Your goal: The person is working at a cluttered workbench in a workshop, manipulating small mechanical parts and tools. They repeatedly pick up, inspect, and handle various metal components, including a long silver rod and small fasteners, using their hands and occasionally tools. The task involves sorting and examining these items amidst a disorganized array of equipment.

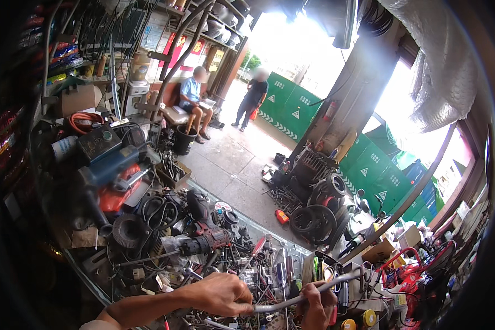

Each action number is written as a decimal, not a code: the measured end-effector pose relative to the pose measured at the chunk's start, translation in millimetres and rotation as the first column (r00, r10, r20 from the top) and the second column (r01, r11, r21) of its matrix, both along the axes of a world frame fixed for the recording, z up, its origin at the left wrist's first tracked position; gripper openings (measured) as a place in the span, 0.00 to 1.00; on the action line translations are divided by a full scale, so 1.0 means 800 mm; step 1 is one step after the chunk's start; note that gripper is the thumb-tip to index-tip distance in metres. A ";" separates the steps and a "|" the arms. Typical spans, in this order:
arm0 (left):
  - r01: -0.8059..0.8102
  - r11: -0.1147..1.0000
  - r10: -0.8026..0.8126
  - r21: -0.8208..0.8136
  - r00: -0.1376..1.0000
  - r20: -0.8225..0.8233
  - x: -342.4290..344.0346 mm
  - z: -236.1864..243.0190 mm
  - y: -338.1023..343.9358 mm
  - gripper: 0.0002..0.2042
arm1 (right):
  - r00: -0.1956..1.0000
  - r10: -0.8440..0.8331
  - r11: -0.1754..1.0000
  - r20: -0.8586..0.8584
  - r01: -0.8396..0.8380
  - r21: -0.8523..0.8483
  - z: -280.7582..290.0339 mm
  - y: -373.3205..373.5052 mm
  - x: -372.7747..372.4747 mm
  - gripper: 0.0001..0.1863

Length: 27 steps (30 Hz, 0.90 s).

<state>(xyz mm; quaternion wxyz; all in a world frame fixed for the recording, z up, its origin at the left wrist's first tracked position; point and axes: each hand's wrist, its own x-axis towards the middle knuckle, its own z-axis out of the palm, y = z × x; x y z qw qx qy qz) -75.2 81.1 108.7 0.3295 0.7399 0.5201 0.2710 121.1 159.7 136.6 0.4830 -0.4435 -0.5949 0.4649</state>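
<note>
A bent grey metal tube [282, 304] lies across both my hands above a bench heaped with tools. My left hand [223, 294] is closed in a fist around its left end. Farther right, my right hand [317, 306] wraps round the tube, and the free end rises to the right past it. Below and around my hands are loose wrenches, sockets and bits. A red and black power drill [206, 243] with a long bit lies just beyond my left hand. Beyond the tube stands a screwdriver with a red and white handle [259, 245].
A blue power tool [113, 165] and a toothed bevel gear [131, 230] crowd the bench's left. Several tyres [320, 223] are stacked beyond the bench. Red-framed parts [410, 275] and yellow-lidded jars [368, 318] are at right. One person [191, 93] sits, another [253, 96] stands.
</note>
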 end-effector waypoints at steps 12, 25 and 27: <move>-0.343 0.906 0.407 -0.250 0.535 0.741 0.008 -0.026 0.023 0.11 | 0.958 -0.015 0.577 0.285 -0.225 0.786 0.023 -0.053 -0.003 0.07; -0.421 0.891 0.358 -0.169 0.425 0.831 0.005 0.002 0.017 0.11 | 0.943 -0.256 0.568 0.212 -0.031 0.822 -0.001 -0.022 0.030 0.08; -0.430 0.885 0.366 -0.178 0.405 0.838 0.001 0.006 0.014 0.11 | 0.927 -0.278 0.636 0.254 -0.021 0.772 0.004 -0.017 0.034 0.10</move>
